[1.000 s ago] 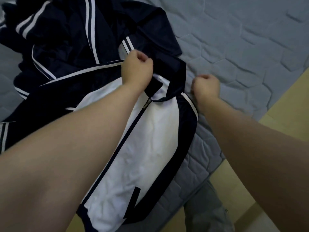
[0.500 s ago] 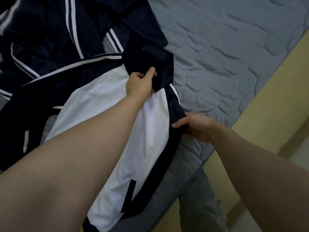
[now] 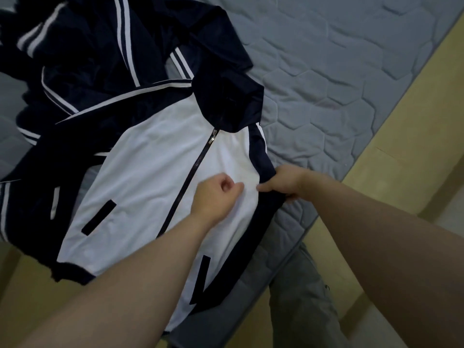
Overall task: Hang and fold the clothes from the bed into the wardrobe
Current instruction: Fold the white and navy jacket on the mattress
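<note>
Fingers first. Logging the right hand (image 3: 285, 182) as closed on the jacket (image 3: 150, 187): fingers (image 3: 266, 187) curling over the navy side panel (image 3: 261, 151) at 3 o'clock of the white front, bunching the cloth in the grip. Logging the left hand (image 3: 214, 197) as a loose fist just beside it, at 4 o'clock of the zip (image 3: 198, 167), on or just above the white cloth; motion-blurred, so not telling whether anything is pinched there. Comparing with one second back: then gripping both shoulders beside the collar (image 3: 226, 104). Half a second back: holding the collar with the left only, right already down on the side edge. Now finding the collar released and lying at 12 o'clock, the zip pull (image 3: 213, 136) closed up under it, and the left hand down at mid-chest. Placing the jacket front-up across the corner of the grey quilted mattress (image 3: 339, 84), hanging its hem off the edge toward 7 o'clock and touching the dark striped heap (image 3: 82, 59) at 10 o'clock. Reading the change as spreading finished and folding starting: probably turning the 3 o'clock side inward over the front. Judging the task as early, seeing nothing hung or stacked and no wardrobe in frame. Watching for smooth fabric sliding off the mattress edge during the fold.
</note>
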Action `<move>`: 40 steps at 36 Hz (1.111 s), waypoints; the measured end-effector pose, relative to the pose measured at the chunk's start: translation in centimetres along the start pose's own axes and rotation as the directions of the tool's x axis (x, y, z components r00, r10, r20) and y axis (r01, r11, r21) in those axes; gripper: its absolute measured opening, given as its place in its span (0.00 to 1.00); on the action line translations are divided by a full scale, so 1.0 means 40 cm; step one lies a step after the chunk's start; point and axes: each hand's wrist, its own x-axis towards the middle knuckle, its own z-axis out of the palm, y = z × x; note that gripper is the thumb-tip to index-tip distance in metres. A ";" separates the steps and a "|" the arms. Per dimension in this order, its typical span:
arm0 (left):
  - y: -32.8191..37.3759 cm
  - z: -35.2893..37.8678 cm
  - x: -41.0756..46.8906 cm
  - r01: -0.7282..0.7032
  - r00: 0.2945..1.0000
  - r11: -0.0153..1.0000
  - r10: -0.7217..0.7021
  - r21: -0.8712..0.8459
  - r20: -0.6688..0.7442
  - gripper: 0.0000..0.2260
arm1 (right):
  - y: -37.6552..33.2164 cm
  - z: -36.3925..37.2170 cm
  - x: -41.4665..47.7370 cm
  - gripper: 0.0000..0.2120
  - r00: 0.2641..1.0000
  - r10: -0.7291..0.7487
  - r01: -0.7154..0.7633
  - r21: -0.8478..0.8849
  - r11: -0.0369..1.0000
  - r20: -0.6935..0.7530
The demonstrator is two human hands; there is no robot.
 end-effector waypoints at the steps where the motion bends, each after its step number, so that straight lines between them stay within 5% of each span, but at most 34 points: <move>1: -0.021 0.012 -0.034 0.001 0.998 0.999 -0.004 0.053 0.060 0.19 | -0.005 0.005 -0.005 0.18 0.999 0.001 0.002 0.058 0.998 -0.044; 4: -0.073 0.044 -0.114 -0.007 0.976 0.976 -0.040 0.219 0.213 0.27 | -0.016 0.023 -0.006 0.18 0.981 0.083 -0.008 0.394 0.919 -0.174; 8: -0.116 0.088 -0.175 -0.050 0.940 0.950 -0.059 0.308 0.335 0.47 | -0.025 0.045 -0.011 0.18 0.974 0.183 -0.038 0.693 0.720 -0.137; 10: -0.122 0.107 -0.189 -0.041 0.950 0.949 -0.060 0.311 0.308 0.41 | -0.027 0.051 -0.018 0.18 0.977 0.190 -0.050 0.752 0.658 -0.101; 14: -0.120 0.117 -0.200 0.076 0.984 0.955 -0.119 0.288 0.134 0.12 | -0.025 0.043 -0.028 0.21 0.988 0.154 -0.083 0.815 0.574 -0.008; 17: -0.126 0.113 -0.204 0.193 0.980 0.960 -0.198 0.203 0.005 0.10 | -0.019 0.029 -0.023 0.26 0.993 0.094 -0.108 0.817 0.567 0.066; 20: -0.130 0.114 -0.203 0.144 0.988 0.986 -0.140 0.083 -0.058 0.08 | -0.018 0.018 -0.028 0.28 0.994 0.062 -0.105 0.787 0.608 0.085; 24: -0.119 0.107 -0.205 0.108 0.994 0.990 -0.108 -0.087 0.013 0.09 | -0.005 0.019 -0.038 0.28 0.982 0.020 -0.134 0.630 0.765 0.185; 26: -0.102 0.091 -0.205 0.286 0.957 0.891 -0.243 -0.352 0.161 0.11 | -0.002 0.021 -0.044 0.22 0.980 0.031 -0.138 0.554 0.821 0.197; 28: -0.085 0.069 -0.203 0.514 0.857 0.612 -0.339 -0.601 0.387 0.10 | -0.003 0.027 -0.048 0.13 0.988 0.070 -0.134 0.522 0.842 0.141; 30: -0.076 0.043 -0.199 0.656 0.755 0.416 -0.336 -0.630 0.564 0.10 | -0.002 0.032 -0.042 0.06 0.993 0.120 -0.108 0.536 0.837 0.014; 33: -0.070 -0.004 -0.182 0.795 0.605 0.261 -0.270 -0.548 0.749 0.12 | -0.001 0.039 -0.022 0.09 0.987 0.148 -0.072 0.633 0.771 -0.069; 37: -0.085 -0.057 -0.132 0.717 0.686 0.081 -0.257 -0.692 0.681 0.17 | -0.022 0.057 -0.013 0.10 0.998 -0.023 -0.036 0.800 0.599 0.062; 40: -0.117 -0.077 -0.091 0.538 0.732 0.050 -0.522 -0.841 0.437 0.10 | -0.036 0.075 -0.009 0.15 0.996 -0.090 0.037 0.765 0.643 0.028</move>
